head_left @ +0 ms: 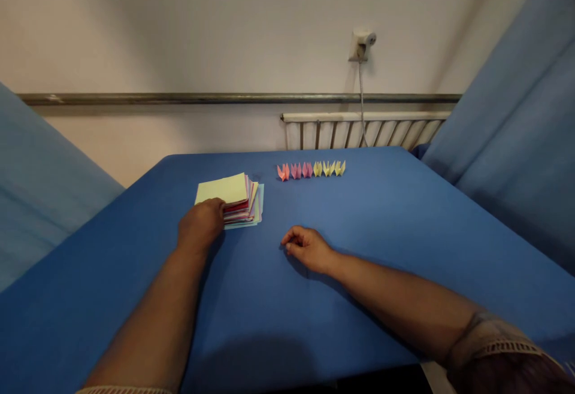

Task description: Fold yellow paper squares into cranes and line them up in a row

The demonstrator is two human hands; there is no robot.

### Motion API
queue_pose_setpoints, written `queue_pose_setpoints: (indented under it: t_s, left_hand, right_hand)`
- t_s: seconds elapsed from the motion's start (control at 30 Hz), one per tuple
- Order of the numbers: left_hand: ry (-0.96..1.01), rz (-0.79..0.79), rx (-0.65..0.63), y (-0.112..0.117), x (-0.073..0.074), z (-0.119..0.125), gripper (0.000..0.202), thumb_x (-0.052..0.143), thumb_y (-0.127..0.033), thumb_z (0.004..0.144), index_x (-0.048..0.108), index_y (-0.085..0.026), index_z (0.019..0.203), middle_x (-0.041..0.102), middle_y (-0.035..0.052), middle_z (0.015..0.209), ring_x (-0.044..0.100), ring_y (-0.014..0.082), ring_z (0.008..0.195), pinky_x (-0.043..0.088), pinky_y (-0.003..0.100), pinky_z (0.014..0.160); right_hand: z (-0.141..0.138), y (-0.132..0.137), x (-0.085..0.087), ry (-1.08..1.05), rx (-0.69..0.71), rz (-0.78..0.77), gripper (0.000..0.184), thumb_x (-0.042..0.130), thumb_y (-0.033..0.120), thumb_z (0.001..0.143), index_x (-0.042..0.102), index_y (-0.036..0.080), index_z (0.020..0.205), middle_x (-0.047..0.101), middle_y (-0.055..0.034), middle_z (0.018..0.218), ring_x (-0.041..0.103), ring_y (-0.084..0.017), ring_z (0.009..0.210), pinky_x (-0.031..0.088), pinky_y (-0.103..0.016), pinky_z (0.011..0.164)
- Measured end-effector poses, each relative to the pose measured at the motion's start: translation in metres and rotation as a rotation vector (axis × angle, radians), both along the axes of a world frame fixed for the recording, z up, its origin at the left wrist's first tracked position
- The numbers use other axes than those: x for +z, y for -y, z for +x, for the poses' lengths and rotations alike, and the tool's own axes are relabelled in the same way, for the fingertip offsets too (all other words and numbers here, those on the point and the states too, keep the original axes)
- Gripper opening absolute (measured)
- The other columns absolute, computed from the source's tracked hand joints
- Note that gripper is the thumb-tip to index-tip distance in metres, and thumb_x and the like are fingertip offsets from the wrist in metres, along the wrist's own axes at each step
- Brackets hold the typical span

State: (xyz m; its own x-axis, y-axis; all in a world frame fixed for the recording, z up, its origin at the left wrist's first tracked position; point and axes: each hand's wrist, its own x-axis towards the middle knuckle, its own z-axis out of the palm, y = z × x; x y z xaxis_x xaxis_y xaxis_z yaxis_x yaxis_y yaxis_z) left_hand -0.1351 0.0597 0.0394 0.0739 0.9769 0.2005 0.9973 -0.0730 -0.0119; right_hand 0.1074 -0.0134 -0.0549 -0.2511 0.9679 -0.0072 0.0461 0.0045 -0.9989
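A stack of coloured paper sheets (222,189) lies left of the middle of the table, pale yellow on top, with red, pink, purple and light blue edges fanned out on its right side. My left hand (202,221) is at the stack's near edge, its fingers curled against the paper; how many sheets are between them is hidden. My right hand (309,249) rests on the table to the right of the stack. Its fingers are loosely bent, thumb and forefinger apart, with nothing seen between them. Beyond the hands stands a row of small folded paper cranes (307,170), orange, pink and pale yellow.
A blue cover (381,220) spreads over the table. Blue curtains (516,124) hang at both sides. Behind the far edge are a wall rail (202,99), a white radiator (350,117) and a socket (358,45) with a plugged-in cable.
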Motion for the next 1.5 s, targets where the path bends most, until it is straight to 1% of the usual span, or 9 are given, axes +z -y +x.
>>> queue_pose_setpoints:
  t_s: [0.4,0.5,0.67,0.87,1.0,1.1,1.3,1.4,1.5]
  left_hand:
    - [0.351,0.071,0.089,0.003,0.008,0.004,0.032,0.054,-0.045,0.085,0.072,-0.021,0.094,0.073,0.0118,0.099,0.066,0.0342,0.092,0.048,0.042,0.077]
    - [0.489,0.285,-0.120,0.014,0.006,0.019,0.028,0.050,-0.036,0.090,0.069,-0.020,0.101,0.071,0.0083,0.112,0.063,0.0303,0.107,0.045,0.044,0.096]
    - [0.493,0.232,-0.611,0.034,-0.008,0.064,0.016,0.051,-0.027,0.090,0.066,-0.023,0.089,0.072,0.0053,0.110,0.056,0.0242,0.122,0.039,0.044,0.108]
    - [0.437,-0.012,-0.896,0.045,-0.026,0.094,0.016,0.053,-0.014,0.083,0.065,-0.023,0.077,0.067,0.0042,0.126,0.041,0.0272,0.138,0.029,0.053,0.114]
    - [0.637,0.059,-0.731,0.041,-0.031,0.091,0.022,0.049,-0.011,0.079,0.065,-0.021,0.090,0.059,0.0062,0.137,0.038,0.0256,0.140,0.028,0.051,0.117]
    - [1.059,0.103,-0.455,0.037,-0.033,0.091,0.030,0.060,-0.022,0.079,0.062,-0.020,0.108,0.058,0.0101,0.138,0.051,0.0267,0.130,0.035,0.047,0.112]
    - [1.784,-0.330,-0.267,0.035,-0.030,0.097,0.053,0.055,-0.058,0.085,0.062,-0.017,0.118,0.070,0.0131,0.117,0.065,0.0277,0.108,0.049,0.043,0.094]
    - [1.847,-0.435,-0.251,0.037,-0.028,0.096,0.059,0.056,-0.064,0.082,0.065,-0.014,0.113,0.072,0.0139,0.110,0.067,0.0261,0.098,0.052,0.040,0.086]
    - [1.721,-0.310,-0.175,0.038,-0.029,0.096,0.050,0.082,-0.044,0.064,0.069,-0.012,0.099,0.074,0.0100,0.096,0.067,0.0205,0.081,0.051,0.032,0.076]
  right_hand:
    - [0.001,-0.008,-0.012,0.011,0.007,0.010,0.016,0.062,0.008,0.078,0.065,0.022,0.084,0.061,0.0047,0.068,0.055,-0.010,0.062,0.044,-0.023,0.063]
    - [0.004,-0.005,0.000,-0.122,0.004,-0.038,0.007,0.066,0.026,0.083,0.064,0.020,0.080,0.064,0.0010,0.076,0.059,-0.011,0.065,0.046,-0.024,0.063]
    - [0.018,-0.006,0.025,-0.597,-0.019,-0.266,0.054,0.045,0.067,0.089,0.064,0.018,0.103,0.070,-0.0108,0.107,0.068,-0.019,0.091,0.053,-0.031,0.074]
    - [0.026,-0.019,0.022,-0.776,-0.292,-0.223,0.029,0.071,0.033,0.079,0.065,0.020,0.104,0.073,-0.0066,0.109,0.069,-0.022,0.095,0.055,-0.038,0.086]
    - [0.029,-0.025,0.017,-0.803,-0.364,-0.205,0.026,0.073,0.023,0.076,0.066,0.020,0.101,0.074,-0.0064,0.107,0.071,-0.022,0.092,0.057,-0.040,0.087]
    - [0.032,-0.026,0.019,-0.814,-0.351,-0.208,0.026,0.073,0.023,0.076,0.067,0.020,0.101,0.075,-0.0053,0.105,0.071,-0.021,0.092,0.058,-0.040,0.088]
    - [0.037,-0.026,0.021,-0.787,-0.326,-0.202,0.026,0.073,0.023,0.076,0.067,0.020,0.102,0.075,-0.0037,0.103,0.071,-0.019,0.090,0.057,-0.037,0.088]
    - [0.037,-0.026,0.019,-0.772,-0.359,-0.184,0.027,0.074,0.023,0.074,0.068,0.021,0.100,0.075,-0.0032,0.102,0.070,-0.019,0.089,0.057,-0.037,0.087]
    - [0.035,-0.025,0.020,-0.740,-0.369,-0.158,0.031,0.078,0.025,0.070,0.068,0.020,0.099,0.075,-0.0043,0.100,0.070,-0.021,0.088,0.057,-0.039,0.087]
